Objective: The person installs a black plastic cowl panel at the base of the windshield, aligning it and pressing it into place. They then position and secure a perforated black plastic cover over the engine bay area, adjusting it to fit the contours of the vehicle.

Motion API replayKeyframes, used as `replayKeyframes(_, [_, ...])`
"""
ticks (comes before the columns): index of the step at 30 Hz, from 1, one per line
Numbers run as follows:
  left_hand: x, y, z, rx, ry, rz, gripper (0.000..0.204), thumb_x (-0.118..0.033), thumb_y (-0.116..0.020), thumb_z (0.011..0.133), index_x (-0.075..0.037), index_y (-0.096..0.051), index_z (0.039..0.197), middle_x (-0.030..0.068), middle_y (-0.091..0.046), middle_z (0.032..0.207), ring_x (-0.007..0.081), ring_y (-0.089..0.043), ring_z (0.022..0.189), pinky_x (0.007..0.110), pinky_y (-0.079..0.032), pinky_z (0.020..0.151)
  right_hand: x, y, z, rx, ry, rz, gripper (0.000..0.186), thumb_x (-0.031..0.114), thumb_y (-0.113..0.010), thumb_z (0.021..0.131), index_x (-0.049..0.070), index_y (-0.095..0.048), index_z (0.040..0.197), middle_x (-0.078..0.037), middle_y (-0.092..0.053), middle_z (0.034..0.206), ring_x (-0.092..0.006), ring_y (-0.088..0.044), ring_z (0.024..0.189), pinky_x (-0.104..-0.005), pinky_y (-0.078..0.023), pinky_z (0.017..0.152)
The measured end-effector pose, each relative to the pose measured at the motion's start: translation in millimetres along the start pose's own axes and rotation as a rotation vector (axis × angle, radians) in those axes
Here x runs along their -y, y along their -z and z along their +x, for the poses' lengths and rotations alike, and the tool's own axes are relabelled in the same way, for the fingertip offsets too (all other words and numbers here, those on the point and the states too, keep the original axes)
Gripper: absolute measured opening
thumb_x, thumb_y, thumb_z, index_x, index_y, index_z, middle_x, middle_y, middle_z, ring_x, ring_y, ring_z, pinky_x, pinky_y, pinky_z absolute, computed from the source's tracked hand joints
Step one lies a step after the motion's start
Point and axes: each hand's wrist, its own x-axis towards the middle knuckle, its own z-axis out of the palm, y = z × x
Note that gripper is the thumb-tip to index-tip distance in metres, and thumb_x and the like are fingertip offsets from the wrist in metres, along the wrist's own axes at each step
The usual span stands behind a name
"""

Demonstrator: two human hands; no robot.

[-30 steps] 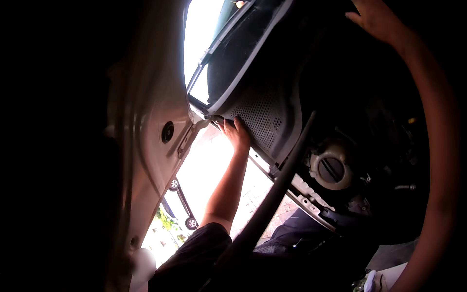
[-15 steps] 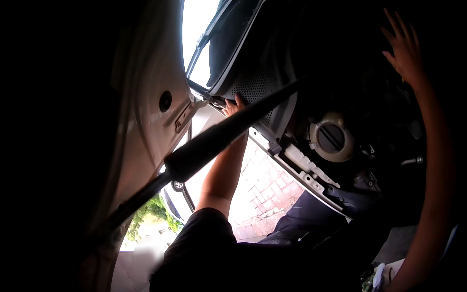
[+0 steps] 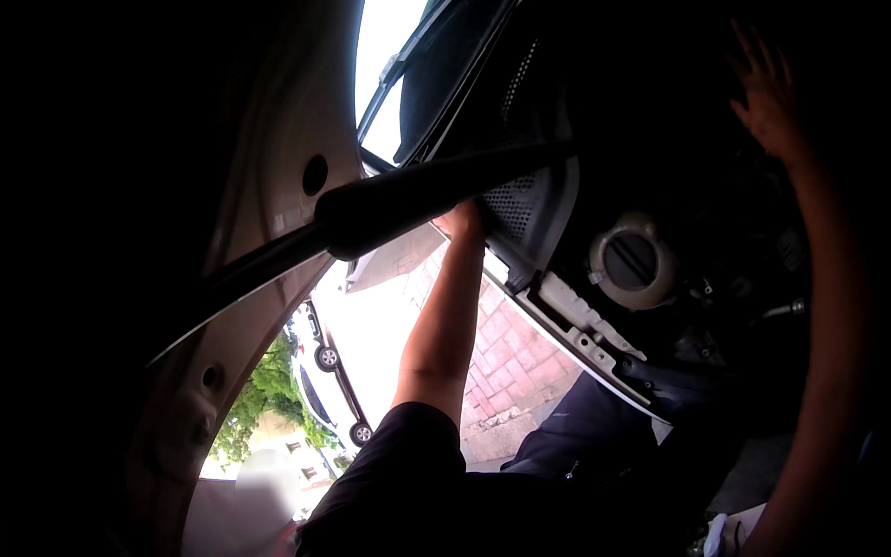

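Observation:
My left hand [image 3: 459, 220] reaches to the outer corner of a car's black perforated cowl panel [image 3: 515, 200], just below the windshield. A thick black gas strut [image 3: 408, 206] crosses in front of it, and its fingers are hidden behind the strut. Over the dark engine bay, at the upper right, my right hand [image 3: 770, 111] has its fingers spread. Whether it touches a part there is too dark to see. Between the two arms sits a cream round reservoir [image 3: 654, 290] with a dark cap [image 3: 631, 258].
The raised hood's pale underside [image 3: 278, 200] fills the left. A white fender edge [image 3: 557, 348] runs below the cowl toward my dark trousers [image 3: 585, 427]. Outside are brick paving [image 3: 506, 348], a parked car [image 3: 320, 399] and green trees [image 3: 269, 395].
The strut now lies flatter across the view and covers the left hand's fingers, which showed at the cowl edge before. More of the outside shows at lower left. My right hand stays spread.

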Motion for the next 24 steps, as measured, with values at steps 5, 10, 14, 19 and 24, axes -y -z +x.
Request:
replayKeyframes(5, [-47,15,0,0.049,0.135,-0.111,0.079,-0.062,-0.06,0.093,0.005,-0.06,0.135,0.0267,-0.062,0.135,0.0416,-0.055,0.131,0.049,-0.038,0.114,-2,17,-4,0.097,-0.093,-0.052,0.071,0.022,-0.075,0.092,0.019,-0.044,0.156,-0.005,-0.013,0.173,-0.0274,-0.016,0.158,-0.0493,-0.019,0.128])
replayKeyframes(10, [-19,-5,22,0.023,0.106,-0.175,0.063,-0.052,-0.067,0.093,0.0,-0.065,0.129,0.0219,-0.067,0.128,0.038,-0.061,0.122,0.05,-0.043,0.107,2,27,-2,0.138,-0.12,-0.052,0.069,0.022,-0.074,0.093,0.018,-0.044,0.156,-0.004,-0.01,0.173,-0.0272,-0.015,0.159,-0.0499,-0.019,0.128])
replayKeyframes(14, [2,-9,54,-0.058,0.106,-0.239,0.059,-0.044,-0.076,0.091,0.005,-0.066,0.122,0.0242,-0.071,0.12,0.039,-0.067,0.113,0.052,-0.049,0.099,0,33,-1,0.139,-0.117,-0.048,0.069,0.022,-0.074,0.093,0.018,-0.044,0.156,-0.004,-0.009,0.174,-0.0276,-0.014,0.159,-0.0508,-0.019,0.128])
replayKeyframes(19, [-1,-14,74,-0.157,0.121,0.019,0.071,-0.058,-0.068,0.09,0.007,-0.067,0.118,0.0278,-0.07,0.118,0.0432,-0.065,0.114,0.054,-0.048,0.1,-1,24,-2,0.15,-0.118,-0.054,0.071,0.022,-0.075,0.093,0.018,-0.043,0.156,-0.004,-0.009,0.174,-0.0276,-0.014,0.159,-0.0511,-0.019,0.128])
replayKeyframes(24, [44,-23,103,-0.017,0.032,0.295,0.08,-0.066,-0.055,0.094,0.008,-0.066,0.121,0.0271,-0.062,0.132,0.0416,-0.051,0.133,0.053,-0.042,0.109,1,33,4,0.169,-0.133,-0.033,0.072,0.023,-0.076,0.092,0.019,-0.043,0.156,-0.003,-0.008,0.174,-0.0275,-0.012,0.159,-0.0511,-0.019,0.128])
